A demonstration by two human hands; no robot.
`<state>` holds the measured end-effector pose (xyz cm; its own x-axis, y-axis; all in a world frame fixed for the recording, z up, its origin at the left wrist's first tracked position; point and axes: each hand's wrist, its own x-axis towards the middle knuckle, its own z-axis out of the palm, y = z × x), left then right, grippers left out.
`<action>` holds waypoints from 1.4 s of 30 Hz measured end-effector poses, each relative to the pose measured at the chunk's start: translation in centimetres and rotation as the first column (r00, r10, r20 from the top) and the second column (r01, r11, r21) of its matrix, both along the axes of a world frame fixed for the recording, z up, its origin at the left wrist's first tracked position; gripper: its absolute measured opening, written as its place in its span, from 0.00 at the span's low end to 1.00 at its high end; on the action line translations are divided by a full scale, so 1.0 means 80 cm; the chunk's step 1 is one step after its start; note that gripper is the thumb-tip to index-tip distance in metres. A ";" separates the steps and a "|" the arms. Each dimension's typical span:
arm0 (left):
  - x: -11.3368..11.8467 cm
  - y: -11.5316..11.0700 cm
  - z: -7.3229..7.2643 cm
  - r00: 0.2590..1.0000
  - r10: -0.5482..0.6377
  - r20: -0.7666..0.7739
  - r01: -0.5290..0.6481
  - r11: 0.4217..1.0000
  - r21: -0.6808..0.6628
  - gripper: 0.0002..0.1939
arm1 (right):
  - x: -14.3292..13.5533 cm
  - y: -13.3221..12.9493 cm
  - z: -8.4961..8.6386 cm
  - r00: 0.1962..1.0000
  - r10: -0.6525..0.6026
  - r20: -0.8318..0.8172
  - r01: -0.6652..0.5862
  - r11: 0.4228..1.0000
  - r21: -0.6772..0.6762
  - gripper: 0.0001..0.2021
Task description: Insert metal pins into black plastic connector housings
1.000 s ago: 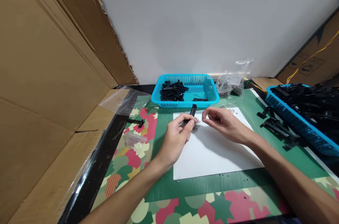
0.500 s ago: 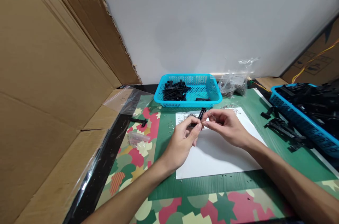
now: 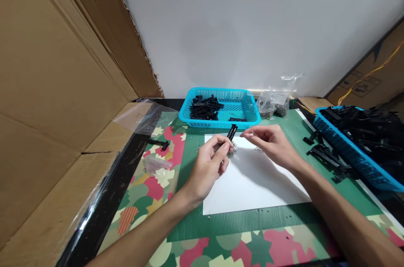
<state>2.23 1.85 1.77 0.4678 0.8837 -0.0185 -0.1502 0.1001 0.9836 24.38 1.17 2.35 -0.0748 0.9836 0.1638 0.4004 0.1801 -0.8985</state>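
My left hand (image 3: 212,161) is closed around a slim black plastic part (image 3: 232,132), whose slotted upper end sticks up past the fingers. To its right, apart from the part, my right hand (image 3: 270,142) hovers over the paper with thumb and fingertips pinched together. Whatever the pinch may hold is too small to name. Under both hands lies a white sheet of paper (image 3: 252,191). Behind my left fingers is a pile of tiny metal pieces (image 3: 232,154), partly hidden.
A blue basket (image 3: 219,124) with several black parts stands at the back. Bags of small pieces (image 3: 274,108) sit beside it. At right, another blue basket (image 3: 360,153) is heaped with black parts; loose ones (image 3: 326,156) lie alongside. Cardboard (image 3: 63,69) walls the left.
My right hand has drawn away from the black part to the right, leaving a gap between the hands. The left hand keeps its hold, and the part now shows more plainly.
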 end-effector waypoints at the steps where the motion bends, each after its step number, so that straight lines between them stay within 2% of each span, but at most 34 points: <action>1: 0.000 0.001 0.000 1.000 0.008 0.003 -0.008 1.000 -0.002 0.17 | 0.010 0.003 0.000 0.990 -0.031 0.135 0.030 1.000 0.005 0.18; 2: -0.001 0.001 -0.001 1.000 0.018 0.006 -0.018 1.000 -0.002 0.17 | 0.020 0.005 -0.001 0.967 -0.052 0.249 0.054 0.999 -0.002 0.18; 4: -0.001 0.001 0.000 0.999 0.035 0.007 -0.035 0.999 0.000 0.16 | 0.036 0.009 -0.004 0.923 -0.083 0.376 0.101 0.994 -0.029 0.17; 8: 0.000 0.000 0.002 0.999 0.047 0.005 -0.047 0.999 0.000 0.15 | 0.050 0.011 -0.011 0.885 -0.060 0.463 0.107 0.991 -0.077 0.16; 11: 0.001 0.001 0.003 0.997 0.072 0.004 -0.072 0.997 -0.004 0.14 | 0.041 0.010 -0.016 0.838 -0.145 0.526 0.197 0.980 -0.043 0.15; 13: 0.001 0.001 0.002 0.996 0.085 -0.005 -0.085 0.996 0.007 0.14 | 0.029 0.008 -0.018 0.765 -0.209 0.609 0.263 0.965 0.001 0.14; 16: 0.002 0.001 0.001 0.997 0.074 -0.025 -0.073 0.997 0.018 0.14 | 0.012 0.009 -0.019 0.654 -0.232 0.720 0.291 0.956 0.042 0.13; 18: 0.002 0.000 0.001 0.997 0.065 -0.029 -0.064 0.998 0.021 0.14 | 0.006 0.012 -0.018 0.638 -0.224 0.736 0.293 0.955 0.037 0.12; 23: 0.000 -0.003 0.004 0.999 0.042 -0.031 -0.040 0.998 0.053 0.15 | 0.007 0.020 -0.016 0.700 -0.228 0.677 0.322 0.947 -0.013 0.10; 26: 0.000 -0.004 0.003 0.999 0.024 -0.046 -0.021 0.997 0.069 0.16 | 0.007 0.018 -0.015 0.782 -0.212 0.586 0.269 0.963 -0.011 0.11; 29: 0.000 -0.007 -0.003 0.998 -0.045 -0.047 0.048 0.997 0.056 0.17 | 0.008 0.013 -0.015 0.922 -0.168 0.349 0.173 0.985 0.017 0.16; 31: 0.001 -0.012 -0.008 0.992 -0.086 -0.094 0.091 0.994 0.059 0.17 | 0.012 0.010 -0.014 0.975 -0.146 0.169 0.147 0.989 0.004 0.19; 33: 0.003 -0.017 -0.012 0.976 -0.094 -0.196 0.114 0.989 0.098 0.18 | 0.019 0.008 -0.013 0.990 -0.122 0.075 0.127 0.989 -0.073 0.21; 36: 0.006 -0.023 -0.017 0.944 -0.103 -0.314 0.149 0.981 0.127 0.23 | 0.031 0.005 -0.011 0.997 0.011 0.072 0.007 0.971 -0.240 0.22; 38: 0.007 -0.023 -0.019 0.934 -0.117 -0.336 0.161 0.982 0.104 0.25 | 0.035 0.004 -0.011 0.994 0.076 0.076 -0.049 0.951 -0.306 0.21; 42: 0.009 -0.023 -0.023 0.928 -0.142 -0.344 0.172 0.984 0.056 0.24 | 0.031 0.001 -0.009 0.991 0.089 0.102 -0.048 0.935 -0.351 0.22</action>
<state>2.98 0.02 -0.09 0.5799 0.8045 -0.1285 0.2026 0.0104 0.9792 26.88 1.26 1.61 -0.1416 0.9695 -0.2001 0.5017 -0.1040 -0.8588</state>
